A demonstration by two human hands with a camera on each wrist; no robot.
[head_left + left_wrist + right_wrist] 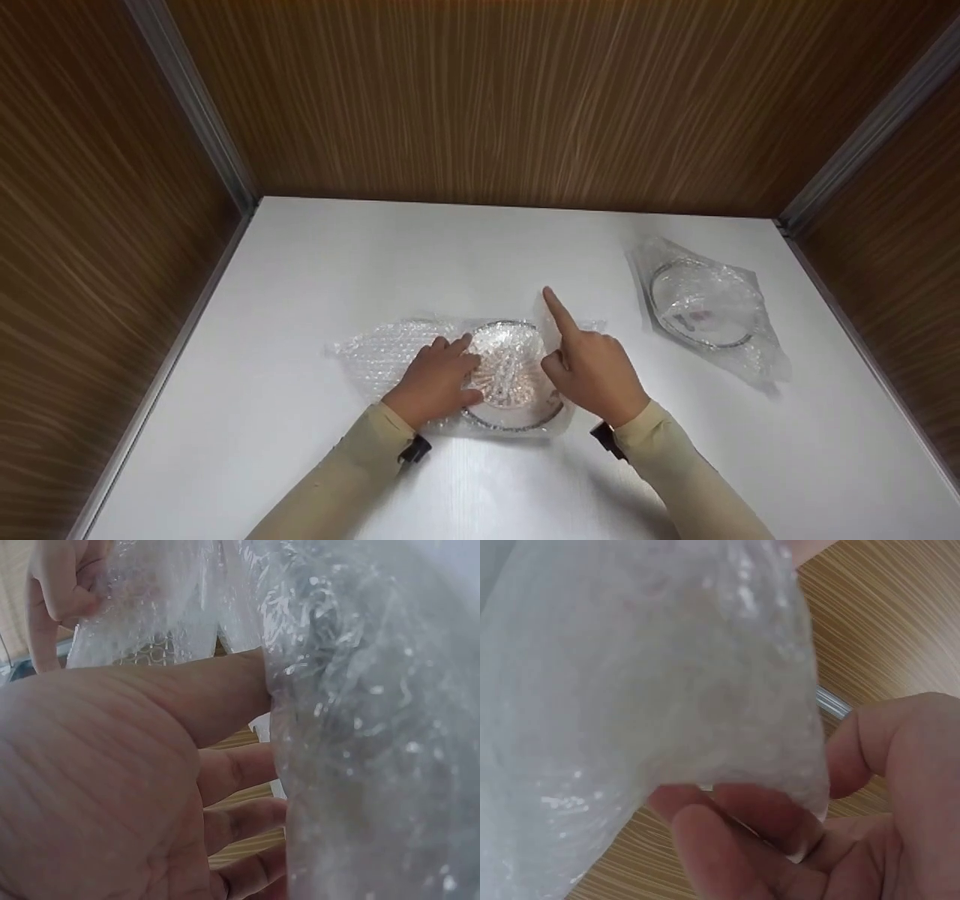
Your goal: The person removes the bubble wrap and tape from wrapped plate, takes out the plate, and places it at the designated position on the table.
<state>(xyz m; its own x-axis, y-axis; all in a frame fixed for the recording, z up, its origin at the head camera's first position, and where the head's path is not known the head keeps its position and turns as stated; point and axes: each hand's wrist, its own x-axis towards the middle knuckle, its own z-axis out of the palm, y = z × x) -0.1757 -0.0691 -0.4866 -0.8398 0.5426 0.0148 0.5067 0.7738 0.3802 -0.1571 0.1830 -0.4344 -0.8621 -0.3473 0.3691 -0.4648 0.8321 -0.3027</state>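
On the white table lies a round, dark-rimmed plate [517, 416] inside clear bubble wrap [382, 352], with a ribbed, shiny middle showing through. My left hand [439, 379] rests over its left side, fingers fairly straight and thumb touching the wrap; in the left wrist view the fingertips pass behind the plastic [360, 727]. At the right edge, my right hand [600, 371] has its index finger stretched forward and the other fingers curled. The right wrist view shows the thumb and curled fingers [712, 847] at a fold of wrap [727, 727], gripping its edge.
A second round, dark-rimmed item in bubble wrap [705, 304] lies at the table's right rear. Brown wood-grain panels [480, 105] enclose the back and both sides, with metal strips [191, 97] at the corners. The white table [375, 247] reaches to these panels.
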